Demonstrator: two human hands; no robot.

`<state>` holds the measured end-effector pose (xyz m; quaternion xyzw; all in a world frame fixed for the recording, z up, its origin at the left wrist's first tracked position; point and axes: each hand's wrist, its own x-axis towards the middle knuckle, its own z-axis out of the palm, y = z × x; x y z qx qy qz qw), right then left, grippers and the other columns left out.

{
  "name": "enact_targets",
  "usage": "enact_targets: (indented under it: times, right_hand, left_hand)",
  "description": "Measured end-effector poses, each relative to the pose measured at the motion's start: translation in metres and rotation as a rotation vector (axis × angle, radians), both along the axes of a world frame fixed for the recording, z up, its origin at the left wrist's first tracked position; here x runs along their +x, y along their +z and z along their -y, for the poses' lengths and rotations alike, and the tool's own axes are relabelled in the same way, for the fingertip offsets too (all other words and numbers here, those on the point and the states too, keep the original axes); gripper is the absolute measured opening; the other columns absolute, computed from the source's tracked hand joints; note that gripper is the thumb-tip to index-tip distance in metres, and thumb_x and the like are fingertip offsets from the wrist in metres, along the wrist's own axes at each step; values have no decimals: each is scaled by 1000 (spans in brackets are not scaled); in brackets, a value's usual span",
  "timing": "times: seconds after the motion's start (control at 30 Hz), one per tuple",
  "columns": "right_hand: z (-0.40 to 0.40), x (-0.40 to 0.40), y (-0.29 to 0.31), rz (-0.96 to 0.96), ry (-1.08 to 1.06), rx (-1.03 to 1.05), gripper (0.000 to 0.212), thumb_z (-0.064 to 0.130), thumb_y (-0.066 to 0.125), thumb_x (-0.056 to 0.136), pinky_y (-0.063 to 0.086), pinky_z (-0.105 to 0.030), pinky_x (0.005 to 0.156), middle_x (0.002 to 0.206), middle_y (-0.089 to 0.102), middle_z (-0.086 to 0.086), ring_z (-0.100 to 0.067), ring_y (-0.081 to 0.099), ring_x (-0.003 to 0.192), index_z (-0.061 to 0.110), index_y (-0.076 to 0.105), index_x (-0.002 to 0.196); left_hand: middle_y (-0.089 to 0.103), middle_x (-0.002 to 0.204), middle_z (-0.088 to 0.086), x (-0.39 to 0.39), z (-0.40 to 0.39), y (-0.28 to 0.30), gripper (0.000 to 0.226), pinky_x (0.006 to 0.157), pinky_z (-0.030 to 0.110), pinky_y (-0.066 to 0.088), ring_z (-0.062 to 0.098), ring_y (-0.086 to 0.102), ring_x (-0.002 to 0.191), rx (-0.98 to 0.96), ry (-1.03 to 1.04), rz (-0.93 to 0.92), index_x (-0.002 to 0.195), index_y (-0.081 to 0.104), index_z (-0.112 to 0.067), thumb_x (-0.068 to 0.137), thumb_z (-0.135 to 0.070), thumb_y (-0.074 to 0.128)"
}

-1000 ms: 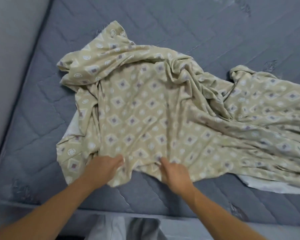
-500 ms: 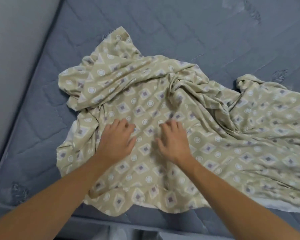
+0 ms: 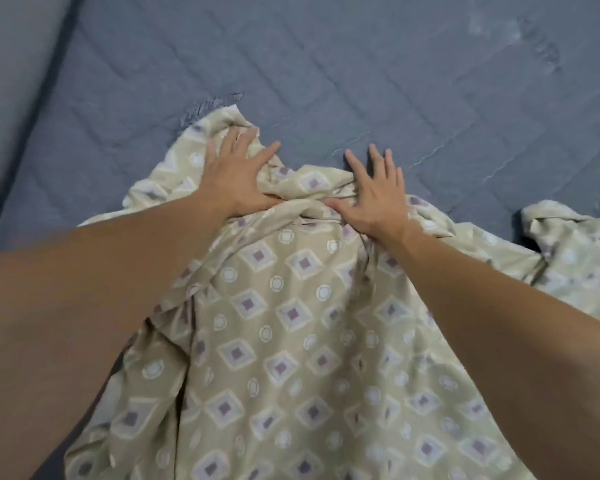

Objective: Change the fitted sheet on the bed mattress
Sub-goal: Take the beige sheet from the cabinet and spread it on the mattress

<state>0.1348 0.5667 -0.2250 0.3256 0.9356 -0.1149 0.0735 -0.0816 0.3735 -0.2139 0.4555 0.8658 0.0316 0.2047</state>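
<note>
sheet: beige diamond-patterned fitted sheet point(image 3: 291, 323), bunched on grey quilted mattress point(image 3: 361, 81)
left hand point(image 3: 234, 178): flat, fingers spread, pressing sheet
right hand point(image 3: 374, 192): flat, same

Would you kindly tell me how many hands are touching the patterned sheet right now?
2. The left hand presses flat on the far corner of the patterned sheet. The right hand lies beside it on the bunched edge, its fingertips reaching over the bare mattress.
</note>
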Motion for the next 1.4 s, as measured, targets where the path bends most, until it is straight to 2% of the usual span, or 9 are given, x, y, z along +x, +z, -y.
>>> enact_targets:
  times: [0.1,0.2,0.33,0.63,0.83,1.17,1.4]
  right_hand:
    - [1,-2,-24,-136,-3,120,90,86,41,91,9,-57,129,175,14,-9,-36,7,162,39,24,165]
    - [0,-5,-25,-174,-20,180,83,80,43,95,13,-57,128,174,19,-11,-37,11,161,36,29,164]
    - [6,-6,-26,-112,-33,161,82,78,40,96,14,-58,127,174,18,-12,-38,10,161,34,30,164]
    - [2,-13,-23,-37,-40,138,82,73,42,95,13,-62,126,172,19,-18,-44,12,160,30,33,164]
    - [-3,-12,-27,-83,-31,116,78,65,50,93,18,-65,123,169,29,-21,-47,20,157,25,43,160]
    - [-11,-10,-32,-116,-13,118,77,67,51,93,20,-66,122,167,31,-22,-48,24,156,27,45,159]
    - [-8,-8,-30,-162,17,69,70,66,50,96,16,-65,124,169,28,-22,-47,19,157,31,48,157]
  left_hand:
    - [3,176,0,-4,-2,-27,112,128,61,-2,30,-1,161,124,-20,-111,163,14,-49,70,-105,35]
    - [12,174,6,-1,-6,-35,114,127,64,5,36,10,160,196,-15,-188,164,23,-43,69,-107,36]
    - [12,174,13,-4,-6,-33,115,126,66,3,41,10,159,139,-41,-110,164,24,-37,71,-104,39]
    - [15,173,13,-7,-9,-26,109,125,67,4,43,14,158,103,-37,-114,164,23,-38,75,-94,50]
    - [12,174,14,-6,-14,-26,112,125,68,2,44,12,158,47,-12,-102,165,22,-37,71,-90,52]
    - [17,172,18,-7,-16,-33,109,123,70,8,46,16,157,76,-34,-150,165,25,-34,76,-92,48]
    - [18,172,19,-7,-10,-40,109,122,71,10,47,17,156,38,-52,-195,166,24,-32,76,-92,46]
